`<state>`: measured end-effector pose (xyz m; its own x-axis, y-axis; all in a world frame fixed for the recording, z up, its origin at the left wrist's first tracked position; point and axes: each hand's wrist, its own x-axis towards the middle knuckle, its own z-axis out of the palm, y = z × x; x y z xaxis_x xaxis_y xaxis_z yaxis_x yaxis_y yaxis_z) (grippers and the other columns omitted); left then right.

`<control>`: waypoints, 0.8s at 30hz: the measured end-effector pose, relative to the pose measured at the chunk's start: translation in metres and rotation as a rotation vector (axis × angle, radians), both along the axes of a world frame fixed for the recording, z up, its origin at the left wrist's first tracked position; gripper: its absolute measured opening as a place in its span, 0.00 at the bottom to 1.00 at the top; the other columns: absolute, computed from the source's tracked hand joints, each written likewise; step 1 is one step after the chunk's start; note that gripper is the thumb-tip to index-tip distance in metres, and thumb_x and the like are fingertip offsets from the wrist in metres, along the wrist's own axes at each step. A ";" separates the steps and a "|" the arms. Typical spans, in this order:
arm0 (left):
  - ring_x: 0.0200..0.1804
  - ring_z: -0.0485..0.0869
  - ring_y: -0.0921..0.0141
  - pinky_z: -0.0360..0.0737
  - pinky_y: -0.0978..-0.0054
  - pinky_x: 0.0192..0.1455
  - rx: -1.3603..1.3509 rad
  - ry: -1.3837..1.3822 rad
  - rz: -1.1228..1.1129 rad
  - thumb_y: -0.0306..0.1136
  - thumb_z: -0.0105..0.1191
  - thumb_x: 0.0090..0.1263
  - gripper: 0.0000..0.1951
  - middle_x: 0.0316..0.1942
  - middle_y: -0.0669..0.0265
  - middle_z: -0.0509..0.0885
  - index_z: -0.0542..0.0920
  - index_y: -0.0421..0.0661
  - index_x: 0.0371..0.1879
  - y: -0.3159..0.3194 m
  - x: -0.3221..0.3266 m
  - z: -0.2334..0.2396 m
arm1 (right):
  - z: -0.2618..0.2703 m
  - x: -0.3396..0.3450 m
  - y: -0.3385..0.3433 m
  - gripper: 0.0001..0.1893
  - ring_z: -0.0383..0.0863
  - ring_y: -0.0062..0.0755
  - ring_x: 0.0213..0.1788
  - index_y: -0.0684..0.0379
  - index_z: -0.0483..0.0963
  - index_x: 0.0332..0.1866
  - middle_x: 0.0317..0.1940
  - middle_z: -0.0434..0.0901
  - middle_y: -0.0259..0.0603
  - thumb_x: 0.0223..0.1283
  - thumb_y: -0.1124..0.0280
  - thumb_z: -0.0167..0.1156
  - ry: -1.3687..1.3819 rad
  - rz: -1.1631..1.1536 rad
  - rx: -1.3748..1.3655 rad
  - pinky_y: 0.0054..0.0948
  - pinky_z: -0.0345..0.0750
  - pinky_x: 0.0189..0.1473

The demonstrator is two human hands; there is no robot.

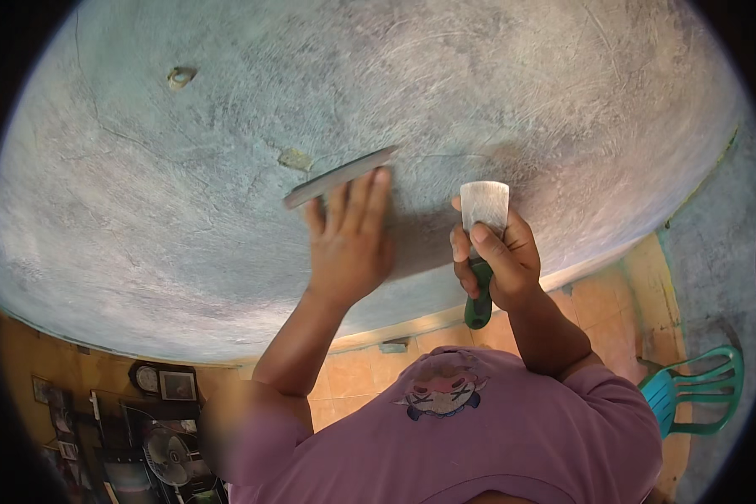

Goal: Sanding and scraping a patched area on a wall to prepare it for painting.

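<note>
My left hand (353,252) lies with its fingers extended on a long, narrow grey flat tool (340,177), perhaps a wide scraper blade, slanted against the plastered wall (239,252). The thumb side and underside of this hand are mostly hidden. To the right, my right hand (507,258) grips a putty knife (485,205). Its metal blade points up and its green handle hangs below the palm, with the thumb over the base of the blade. A chipped patch (295,159) shows in the wall just above the flat tool's left part.
Higher on the wall is a small hole (181,77), and thin cracks run across the surface. A teal plastic chair (699,390) stands at the lower right on the tiled floor (353,378). At the lower left are a fan (167,455), a clock (147,379) and a picture frame (177,385).
</note>
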<state>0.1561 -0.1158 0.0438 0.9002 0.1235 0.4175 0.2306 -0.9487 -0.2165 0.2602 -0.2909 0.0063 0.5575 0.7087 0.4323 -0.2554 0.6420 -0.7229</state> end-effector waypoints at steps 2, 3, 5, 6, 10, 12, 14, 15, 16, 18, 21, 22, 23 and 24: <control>0.70 0.48 0.40 0.28 0.35 0.66 0.058 -0.113 0.007 0.32 0.48 0.56 0.38 0.70 0.44 0.53 0.53 0.36 0.69 0.010 -0.006 0.002 | 0.002 0.009 -0.004 0.15 0.69 0.18 0.16 0.63 0.64 0.58 0.28 0.75 0.37 0.70 0.69 0.45 0.005 0.007 -0.043 0.18 0.65 0.16; 0.71 0.47 0.40 0.28 0.35 0.66 0.107 -0.218 0.021 0.32 0.47 0.56 0.39 0.70 0.43 0.52 0.52 0.36 0.70 0.009 -0.010 0.005 | 0.008 0.013 -0.006 0.16 0.69 0.19 0.16 0.63 0.64 0.58 0.28 0.74 0.38 0.70 0.68 0.45 -0.073 0.005 -0.108 0.18 0.65 0.15; 0.71 0.44 0.39 0.25 0.36 0.66 0.052 -0.253 0.020 0.32 0.46 0.56 0.39 0.71 0.43 0.50 0.50 0.36 0.70 0.006 -0.001 0.013 | 0.021 0.018 -0.006 0.17 0.70 0.20 0.16 0.63 0.63 0.59 0.27 0.74 0.39 0.70 0.68 0.45 -0.149 0.009 -0.177 0.19 0.64 0.15; 0.72 0.43 0.39 0.24 0.36 0.66 0.052 -0.304 -0.004 0.32 0.46 0.56 0.40 0.71 0.42 0.49 0.49 0.36 0.71 0.001 0.006 0.014 | 0.029 0.017 -0.001 0.17 0.71 0.19 0.16 0.62 0.62 0.60 0.28 0.75 0.39 0.70 0.68 0.45 -0.172 -0.014 -0.187 0.18 0.65 0.15; 0.70 0.48 0.41 0.28 0.35 0.66 0.070 -0.239 -0.015 0.34 0.49 0.55 0.39 0.69 0.46 0.54 0.54 0.40 0.70 -0.010 0.011 0.001 | 0.060 0.020 0.004 0.19 0.72 0.18 0.18 0.59 0.57 0.65 0.27 0.75 0.37 0.70 0.70 0.43 -0.432 -0.148 -0.294 0.18 0.71 0.21; 0.72 0.44 0.41 0.24 0.37 0.66 0.024 -0.126 0.021 0.34 0.47 0.58 0.37 0.69 0.41 0.54 0.54 0.37 0.69 -0.009 0.003 -0.004 | 0.067 0.026 0.005 0.21 0.72 0.17 0.18 0.59 0.57 0.66 0.24 0.74 0.36 0.68 0.73 0.44 -0.618 -0.274 -0.336 0.19 0.72 0.24; 0.72 0.44 0.41 0.24 0.37 0.66 0.051 -0.181 0.043 0.34 0.47 0.58 0.37 0.69 0.41 0.54 0.54 0.36 0.69 0.007 -0.009 -0.012 | 0.075 0.031 0.007 0.20 0.74 0.20 0.19 0.61 0.60 0.64 0.24 0.76 0.37 0.67 0.74 0.46 -0.692 -0.337 -0.364 0.21 0.73 0.25; 0.72 0.43 0.41 0.25 0.38 0.67 0.082 -0.241 0.066 0.33 0.46 0.59 0.37 0.69 0.41 0.53 0.53 0.36 0.69 0.011 -0.014 -0.013 | 0.078 0.032 0.008 0.19 0.77 0.24 0.20 0.62 0.62 0.62 0.24 0.78 0.39 0.66 0.74 0.47 -0.771 -0.402 -0.386 0.23 0.74 0.26; 0.72 0.41 0.39 0.24 0.38 0.67 0.066 -0.253 0.083 0.33 0.45 0.59 0.37 0.69 0.39 0.51 0.51 0.34 0.69 0.014 -0.018 -0.013 | 0.076 0.031 0.012 0.19 0.77 0.24 0.20 0.62 0.62 0.62 0.24 0.78 0.39 0.66 0.74 0.47 -0.775 -0.402 -0.391 0.23 0.74 0.26; 0.72 0.44 0.41 0.26 0.37 0.67 0.039 -0.311 0.078 0.34 0.47 0.58 0.37 0.69 0.41 0.53 0.54 0.36 0.69 0.012 -0.015 -0.016 | 0.069 0.026 0.027 0.16 0.82 0.53 0.30 0.61 0.64 0.55 0.23 0.80 0.51 0.61 0.75 0.49 -0.806 -0.575 -0.329 0.42 0.77 0.32; 0.72 0.43 0.41 0.26 0.35 0.66 0.008 -0.362 0.079 0.34 0.47 0.55 0.38 0.70 0.44 0.51 0.54 0.38 0.69 0.013 -0.011 -0.022 | 0.064 0.017 0.037 0.12 0.81 0.53 0.29 0.62 0.65 0.50 0.22 0.79 0.51 0.61 0.75 0.50 -0.818 -0.666 -0.355 0.45 0.76 0.30; 0.72 0.43 0.41 0.25 0.35 0.66 0.003 -0.370 0.066 0.34 0.47 0.55 0.39 0.71 0.44 0.51 0.53 0.38 0.70 0.013 -0.009 -0.023 | 0.062 0.016 0.039 0.12 0.81 0.53 0.29 0.62 0.65 0.50 0.22 0.79 0.51 0.61 0.75 0.50 -0.819 -0.669 -0.353 0.45 0.76 0.30; 0.72 0.43 0.41 0.24 0.35 0.65 -0.002 -0.379 0.051 0.35 0.47 0.55 0.40 0.71 0.44 0.51 0.53 0.38 0.70 0.014 -0.008 -0.024 | 0.061 0.016 0.040 0.12 0.81 0.54 0.28 0.62 0.65 0.49 0.22 0.79 0.51 0.61 0.75 0.50 -0.799 -0.667 -0.355 0.45 0.75 0.29; 0.72 0.42 0.41 0.23 0.35 0.65 0.000 -0.391 0.033 0.35 0.47 0.55 0.40 0.71 0.45 0.50 0.53 0.38 0.70 0.016 -0.009 -0.025 | 0.060 0.015 0.041 0.11 0.81 0.54 0.28 0.63 0.65 0.49 0.21 0.79 0.51 0.62 0.74 0.50 -0.777 -0.663 -0.358 0.45 0.75 0.29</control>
<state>0.1475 -0.0997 0.0192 0.6689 0.1499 0.7281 0.3261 -0.9394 -0.1062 0.2751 -0.2504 0.0665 0.5392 0.5223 0.6606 0.6736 0.2034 -0.7106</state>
